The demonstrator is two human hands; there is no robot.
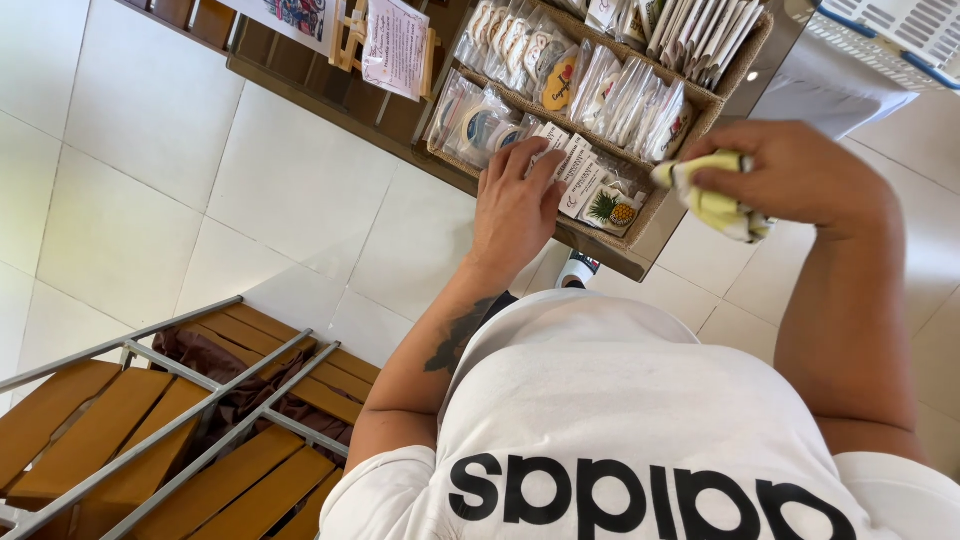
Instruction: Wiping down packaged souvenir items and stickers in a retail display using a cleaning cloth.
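Your left hand (515,205) rests on the small cellophane-wrapped white cards (575,180), fingers spread.
Your right hand (800,175), right of them, grips a crumpled yellow-and-white cloth (715,200) beside the woven basket's (655,205) near corner.

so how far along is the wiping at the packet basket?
Done: cannot tell which parts are wiped. In hand: right hand holds a yellow cloth at the wicker basket's corner; left hand rests on the front packets. Left: rear packet rows untouched.
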